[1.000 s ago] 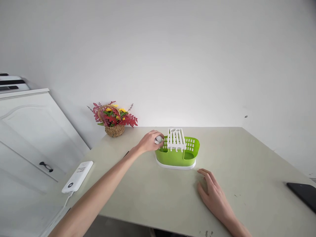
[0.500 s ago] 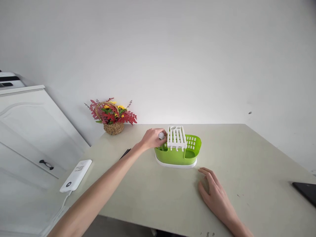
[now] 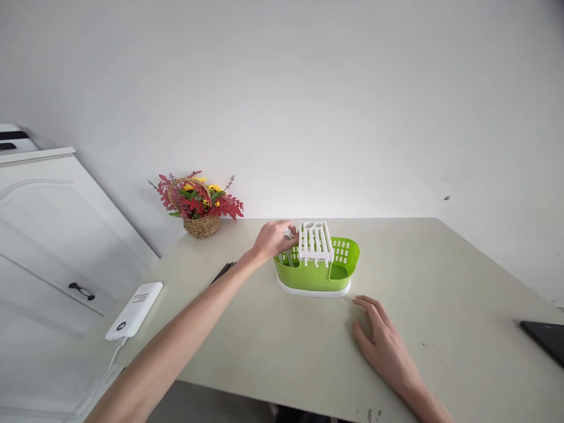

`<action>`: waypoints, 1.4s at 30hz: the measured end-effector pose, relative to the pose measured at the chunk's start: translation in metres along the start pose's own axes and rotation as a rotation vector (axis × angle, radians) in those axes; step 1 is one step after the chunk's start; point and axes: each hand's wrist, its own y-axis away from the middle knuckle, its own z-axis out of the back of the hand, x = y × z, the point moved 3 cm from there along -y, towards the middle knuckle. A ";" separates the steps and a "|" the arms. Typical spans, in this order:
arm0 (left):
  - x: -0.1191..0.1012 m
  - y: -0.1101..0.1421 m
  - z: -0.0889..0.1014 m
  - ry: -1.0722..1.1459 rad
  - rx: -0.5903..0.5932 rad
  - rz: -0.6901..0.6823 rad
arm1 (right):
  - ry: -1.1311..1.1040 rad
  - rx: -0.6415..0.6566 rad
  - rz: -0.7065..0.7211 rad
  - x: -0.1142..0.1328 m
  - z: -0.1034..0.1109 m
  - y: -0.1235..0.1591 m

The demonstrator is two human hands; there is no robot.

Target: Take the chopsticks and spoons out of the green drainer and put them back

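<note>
My left hand (image 3: pixel 274 241) is at the left end of a green plastic basket (image 3: pixel 317 280), its fingers closed on a white object with a rounded end (image 3: pixel 288 234). The fingers and the basket hide most of that object, so its kind cannot be made out. The basket stands on a white base (image 3: pixel 314 294), and its side walls have rows of square holes. Across its middle sits a white slatted rack (image 3: pixel 316 244) with two round openings and small hooks in front. My right hand (image 3: pixel 381 341) rests on the table, right of and nearer than the basket, fingers apart and holding nothing.
Thin black sticks (image 3: pixel 223 271) lie partly behind my left forearm. A wicker basket of flowers (image 3: pixel 201 226) stands at the back left. A white power bank (image 3: pixel 134 311) with a cable lies left, beside a white cabinet (image 3: pixel 39 235). A black phone (image 3: pixel 544 338) lies far right.
My left hand has moved slightly right and over the basket's left end, with the white object lower and more hidden. My right hand stays in place. The view has shifted a little.
</note>
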 end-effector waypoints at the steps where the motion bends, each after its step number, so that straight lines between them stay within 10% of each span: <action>1: -0.001 0.000 0.001 -0.008 -0.022 0.004 | -0.001 0.002 -0.002 0.001 0.000 0.000; 42: 0.008 -0.002 0.013 0.106 -0.051 -0.057 | -0.003 -0.012 0.011 -0.004 0.003 0.000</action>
